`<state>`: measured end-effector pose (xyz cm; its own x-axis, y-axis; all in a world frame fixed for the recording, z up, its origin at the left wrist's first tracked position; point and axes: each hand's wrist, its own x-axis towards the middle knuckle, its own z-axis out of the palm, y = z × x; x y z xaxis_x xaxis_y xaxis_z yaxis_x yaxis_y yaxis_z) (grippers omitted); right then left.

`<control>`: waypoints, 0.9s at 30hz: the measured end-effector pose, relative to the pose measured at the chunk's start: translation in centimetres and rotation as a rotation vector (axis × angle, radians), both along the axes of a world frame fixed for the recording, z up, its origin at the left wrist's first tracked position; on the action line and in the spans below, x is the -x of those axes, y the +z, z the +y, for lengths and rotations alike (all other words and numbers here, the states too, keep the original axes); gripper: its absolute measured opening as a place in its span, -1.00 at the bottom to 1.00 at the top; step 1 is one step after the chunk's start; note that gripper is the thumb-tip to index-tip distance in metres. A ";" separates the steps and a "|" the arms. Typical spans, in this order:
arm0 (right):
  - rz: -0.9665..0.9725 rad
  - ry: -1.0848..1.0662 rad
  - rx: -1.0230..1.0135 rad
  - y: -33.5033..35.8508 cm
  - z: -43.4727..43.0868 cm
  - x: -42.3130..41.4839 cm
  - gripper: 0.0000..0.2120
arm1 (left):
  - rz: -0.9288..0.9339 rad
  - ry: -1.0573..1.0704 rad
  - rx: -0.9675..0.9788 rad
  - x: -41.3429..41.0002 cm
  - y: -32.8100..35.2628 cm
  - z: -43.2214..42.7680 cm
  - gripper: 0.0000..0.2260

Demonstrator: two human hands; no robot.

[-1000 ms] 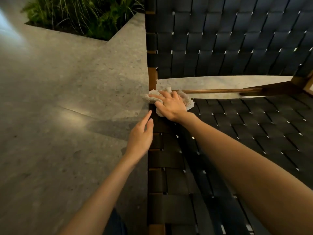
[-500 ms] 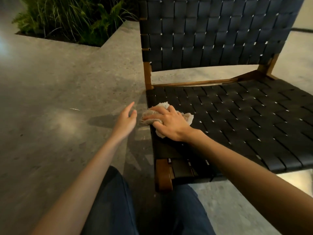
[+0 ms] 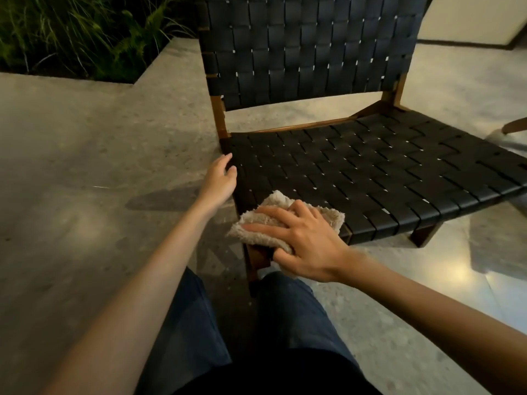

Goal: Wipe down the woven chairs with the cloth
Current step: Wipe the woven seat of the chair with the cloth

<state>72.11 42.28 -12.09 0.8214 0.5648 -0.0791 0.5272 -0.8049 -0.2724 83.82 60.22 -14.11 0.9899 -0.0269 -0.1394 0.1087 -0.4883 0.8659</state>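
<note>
No text, label, brand, number or sign can be read anywhere here.

A single camera on the person's head looks forward and steeply down along both forearms, at close range. The right hand [image 3: 308,240] sits mid-frame, with the left hand [image 3: 219,181] just beyond it. The black woven-strap chair with a brown wooden frame [image 3: 370,166] runs beyond and to the right of the right hand. Dark blue trouser legs [image 3: 185,323] lie nearest the lens.
</note>
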 end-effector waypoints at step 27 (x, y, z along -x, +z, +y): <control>0.068 -0.352 -0.013 -9.5 2.2 -26.1 -0.51 | 0.002 -0.046 -0.495 -9.6 -5.6 -2.4 -0.55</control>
